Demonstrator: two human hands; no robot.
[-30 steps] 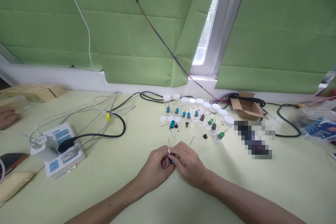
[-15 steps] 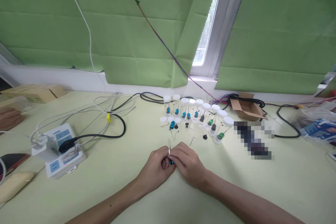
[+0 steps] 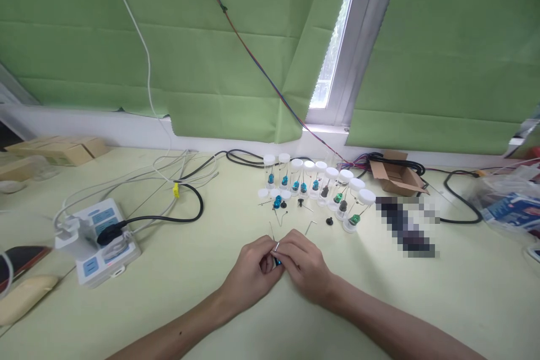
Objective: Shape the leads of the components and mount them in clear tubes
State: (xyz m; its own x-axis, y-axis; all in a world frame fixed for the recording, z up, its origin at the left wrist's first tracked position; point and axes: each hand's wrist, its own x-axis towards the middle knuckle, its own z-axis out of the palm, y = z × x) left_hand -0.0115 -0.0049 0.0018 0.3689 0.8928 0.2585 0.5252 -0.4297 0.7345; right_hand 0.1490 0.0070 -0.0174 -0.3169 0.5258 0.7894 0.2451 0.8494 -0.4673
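Observation:
My left hand point(image 3: 254, 271) and my right hand point(image 3: 306, 268) meet low over the table, both with fingers closed. Between them is a small shiny blue part point(image 3: 277, 262), mostly covered by the fingers. My right fingertips pinch a short silver metal piece point(image 3: 276, 247) just above it. A thin wire point(image 3: 271, 229) sticks up from the left fingertips. Beyond the hands lie an L-shaped hex key point(image 3: 311, 224), a bent wire point(image 3: 280, 217), another blue part point(image 3: 277, 201) and a black knob-like piece point(image 3: 329, 221).
Several clear tubes with white caps point(image 3: 296, 163) stand in a row behind the small parts, holding blue, green or dark pieces. A power strip point(image 3: 101, 270) with plugs and cables sits left. An open cardboard box point(image 3: 396, 177) and a plastic bag point(image 3: 506, 197) are at the right.
The silver piece at my fingertips has tilted to the right. My hands stay together in nearly the same place. Another person's hand at the far left has left the view.

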